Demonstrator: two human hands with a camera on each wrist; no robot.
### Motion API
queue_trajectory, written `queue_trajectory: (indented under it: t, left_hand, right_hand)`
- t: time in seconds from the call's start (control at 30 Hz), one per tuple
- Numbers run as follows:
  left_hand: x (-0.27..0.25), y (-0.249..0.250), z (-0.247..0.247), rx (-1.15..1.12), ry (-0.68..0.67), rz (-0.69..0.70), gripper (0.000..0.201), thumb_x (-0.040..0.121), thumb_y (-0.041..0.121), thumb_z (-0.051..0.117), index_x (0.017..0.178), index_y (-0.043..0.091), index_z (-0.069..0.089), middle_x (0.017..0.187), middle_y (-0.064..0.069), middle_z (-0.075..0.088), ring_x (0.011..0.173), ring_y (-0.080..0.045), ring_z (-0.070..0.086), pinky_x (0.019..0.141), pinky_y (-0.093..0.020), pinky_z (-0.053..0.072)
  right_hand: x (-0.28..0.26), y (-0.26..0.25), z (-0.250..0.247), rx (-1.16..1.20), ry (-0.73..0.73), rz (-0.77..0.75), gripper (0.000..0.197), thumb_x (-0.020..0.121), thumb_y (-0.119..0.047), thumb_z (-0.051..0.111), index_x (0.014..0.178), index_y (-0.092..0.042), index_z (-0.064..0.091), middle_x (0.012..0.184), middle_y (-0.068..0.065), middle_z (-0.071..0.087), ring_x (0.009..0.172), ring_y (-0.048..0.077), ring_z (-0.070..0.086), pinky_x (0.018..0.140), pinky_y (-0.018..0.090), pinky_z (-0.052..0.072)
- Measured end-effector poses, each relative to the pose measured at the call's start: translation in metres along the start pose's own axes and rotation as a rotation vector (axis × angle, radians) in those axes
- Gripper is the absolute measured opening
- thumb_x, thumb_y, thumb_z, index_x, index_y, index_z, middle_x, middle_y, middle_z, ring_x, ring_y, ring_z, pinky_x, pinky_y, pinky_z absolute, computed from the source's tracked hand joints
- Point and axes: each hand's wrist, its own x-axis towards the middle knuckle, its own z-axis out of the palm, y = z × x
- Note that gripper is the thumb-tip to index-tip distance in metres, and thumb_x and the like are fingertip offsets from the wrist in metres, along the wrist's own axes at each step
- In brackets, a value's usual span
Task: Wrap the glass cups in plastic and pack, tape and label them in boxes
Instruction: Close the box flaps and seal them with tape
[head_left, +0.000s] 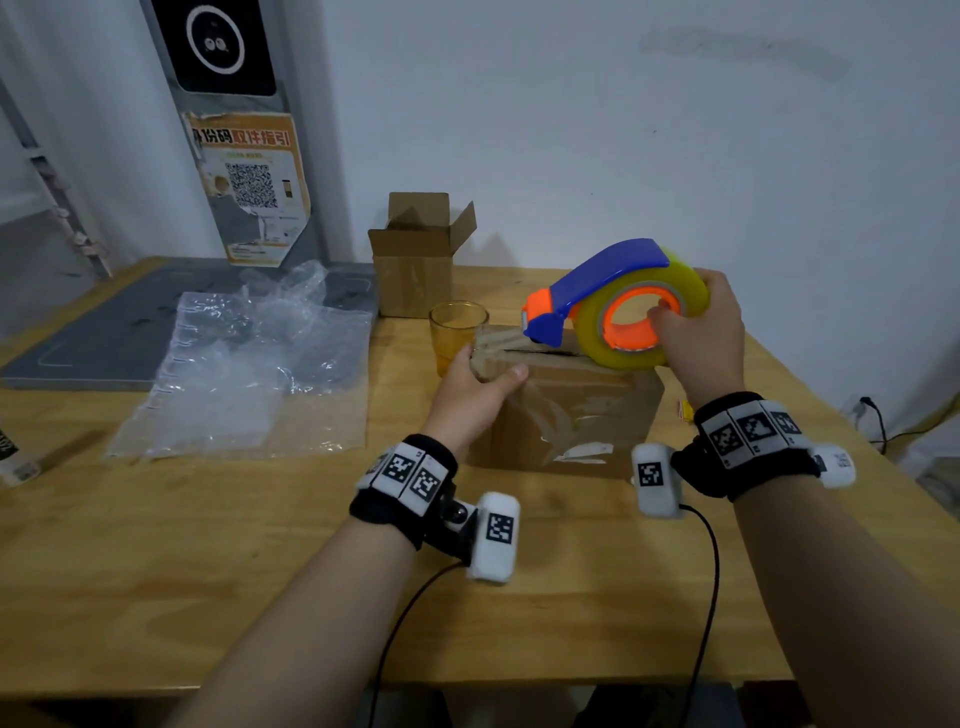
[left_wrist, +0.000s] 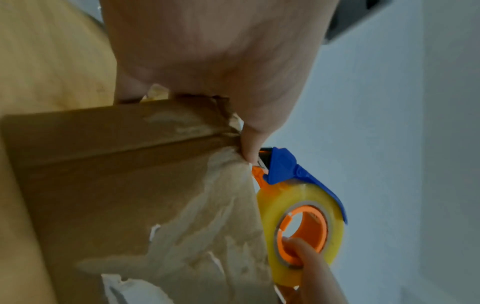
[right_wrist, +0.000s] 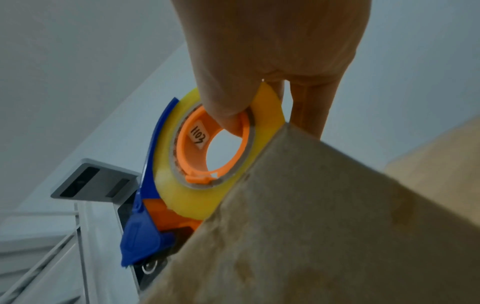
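Both hands are busy: the right hand (head_left: 698, 332) hooks fingers through the orange core of the blue-and-orange tape dispenser with its clear yellowish roll (head_left: 618, 306), the left hand (head_left: 475, 387) grips the closed brown cardboard box (head_left: 566, 410) at its top left edge. Judgement — keep the dispenser's nose flat on the seam, since old wrinkled tape makes the cardboard slick. An amber glass cup (head_left: 457, 327) stands unwrapped just behind the box on the wooden worktop (head_left: 260, 571).

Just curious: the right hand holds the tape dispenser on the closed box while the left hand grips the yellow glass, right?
Not quite: in the head view the left hand grips the closed box's corner; the glass stands untouched behind. Right hand does hold the tape dispenser.
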Motion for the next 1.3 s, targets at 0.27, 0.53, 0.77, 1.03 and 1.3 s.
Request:
queue_trajectory:
  t: [0.27, 0.53, 0.77, 1.03, 1.3]
  left_hand:
    - [0.02, -0.001, -0.018, 0.128, 0.161, 0.039, 0.047, 0.097, 0.046, 0.065, 0.135, 0.019, 0.061, 0.121, 0.005, 0.066, 0.11, -0.016, 0.061, 0.091, -0.033, 0.049]
    - [-0.005, 0.015, 0.005, 0.544, 0.289, 0.408, 0.016, 0.091, 0.027, 0.074, 0.088, 0.04, 0.065, 0.105, 0.017, 0.063, 0.11, -0.011, 0.058, 0.102, -0.038, 0.05]
    - [-0.022, 0.01, 0.058, 0.561, 0.095, 0.418, 0.04, 0.07, 0.053, 0.087, 0.095, 0.03, 0.066, 0.109, 0.014, 0.057, 0.118, -0.008, 0.046, 0.099, -0.032, 0.044]
    - [-0.026, 0.005, 0.08, 0.679, 0.24, 0.315, 0.062, 0.061, 0.065, 0.081, 0.1, 0.03, 0.048, 0.111, 0.012, 0.042, 0.119, -0.011, 0.04, 0.086, -0.039, 0.051]
    - [-0.027, 0.004, 0.079, 0.641, 0.268, 0.315, 0.061, 0.061, 0.065, 0.081, 0.101, 0.031, 0.05, 0.112, 0.013, 0.043, 0.119, -0.009, 0.039, 0.085, -0.039, 0.05]
  right_hand:
    - [-0.016, 0.001, -0.009, 0.196, -0.265, 0.005, 0.032, 0.083, -0.009, 0.079, 0.11, -0.021, 0.069, 0.101, 0.001, 0.077, 0.092, 0.015, 0.074, 0.069, 0.041, 0.064]
    - [-0.018, 0.01, -0.011, 0.282, -0.401, 0.046, 0.043, 0.083, -0.018, 0.085, 0.122, -0.014, 0.067, 0.107, 0.007, 0.077, 0.096, 0.025, 0.075, 0.066, 0.039, 0.062]
    - [-0.017, 0.004, -0.008, 0.306, -0.401, 0.039, 0.047, 0.079, -0.015, 0.089, 0.121, -0.014, 0.068, 0.106, 0.002, 0.078, 0.095, 0.018, 0.075, 0.07, 0.031, 0.06]
    - [-0.01, -0.004, -0.016, 0.142, -0.407, 0.013, 0.041, 0.078, -0.013, 0.087, 0.115, -0.014, 0.069, 0.102, 0.006, 0.076, 0.094, 0.026, 0.075, 0.073, 0.043, 0.065]
    - [-0.012, -0.026, -0.03, -0.01, -0.386, -0.039, 0.032, 0.074, -0.01, 0.084, 0.102, -0.009, 0.069, 0.091, 0.011, 0.074, 0.083, 0.029, 0.073, 0.07, 0.052, 0.064]
